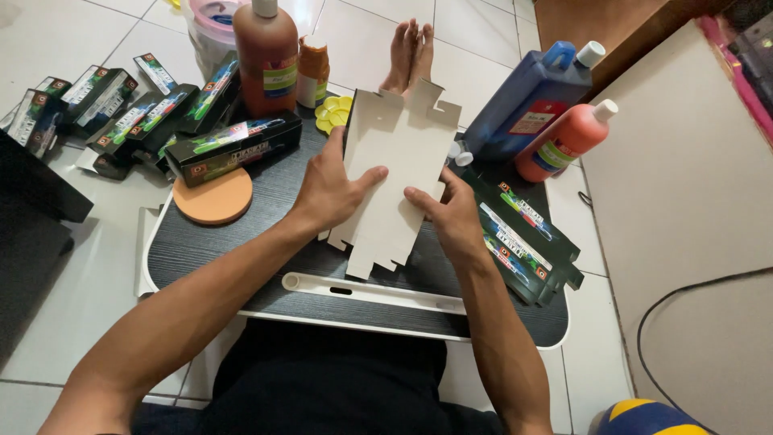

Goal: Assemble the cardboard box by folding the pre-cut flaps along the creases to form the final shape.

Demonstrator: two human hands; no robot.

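A flat, unfolded carton blank (394,173) with its plain grey-white inside facing up lies tilted on the dark lap tray (241,242). My left hand (328,187) grips its left edge, thumb pressed on top. My right hand (448,211) holds the lower right edge, thumb on the card. A stack of flat printed dark green blanks (527,240) lies right of my right hand, touching the tray's right side.
An assembled dark box (233,147) and a round orange disc (213,196) sit on the tray's left. Several more boxes (121,109) lie on the tiled floor. Paint bottles, brown (266,56), blue (527,101) and red-orange (564,141), stand behind. A yellow palette (332,113) is near bare feet (409,52).
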